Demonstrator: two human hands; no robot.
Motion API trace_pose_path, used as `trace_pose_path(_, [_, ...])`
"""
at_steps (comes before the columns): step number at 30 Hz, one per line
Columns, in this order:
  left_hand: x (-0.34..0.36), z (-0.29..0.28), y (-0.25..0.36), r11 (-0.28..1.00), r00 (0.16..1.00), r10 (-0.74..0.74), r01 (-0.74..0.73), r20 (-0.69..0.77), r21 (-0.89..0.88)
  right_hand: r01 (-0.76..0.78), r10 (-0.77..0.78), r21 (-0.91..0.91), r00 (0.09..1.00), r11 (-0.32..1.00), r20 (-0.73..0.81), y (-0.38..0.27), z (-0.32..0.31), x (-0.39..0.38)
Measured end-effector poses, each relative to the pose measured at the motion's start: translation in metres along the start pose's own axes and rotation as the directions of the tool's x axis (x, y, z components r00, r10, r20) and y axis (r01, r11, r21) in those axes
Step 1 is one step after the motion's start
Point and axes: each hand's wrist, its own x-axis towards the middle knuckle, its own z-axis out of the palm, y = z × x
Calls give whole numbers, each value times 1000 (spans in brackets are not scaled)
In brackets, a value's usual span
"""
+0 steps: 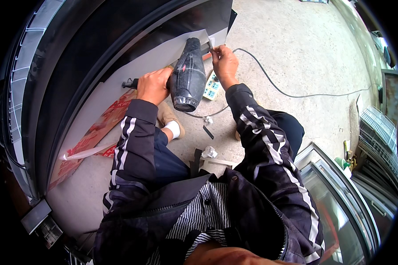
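Gripping the dryer (189,79) with the left hand (154,85), close to the panel (161,58); apparently pinching its edge with the right hand (225,65). Likely heating that edge; next, probably needing steady aim.

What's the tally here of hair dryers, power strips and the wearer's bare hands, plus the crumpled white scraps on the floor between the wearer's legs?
Hair dryer: 1
Power strip: 1
Bare hands: 2, the left hand and the right hand
Crumpled white scraps: 2
Total: 6
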Motion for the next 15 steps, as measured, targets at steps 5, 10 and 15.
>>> trace_pose_path(5, [0,0,0,1000,1000,-15,15,10,4,-45,45,45,999,998,9,-3,-1,-4])
trace_pose_path(10, [0,-2,0,1000,1000,-13,13,24,7,-37,37,51,999,998,1,-2,-3,-4])
trace_pose_path(15, [0,-3,3,999,1000,-28,28,-13,-28,-34,34,51,999,998,4,-1,-4,-6])
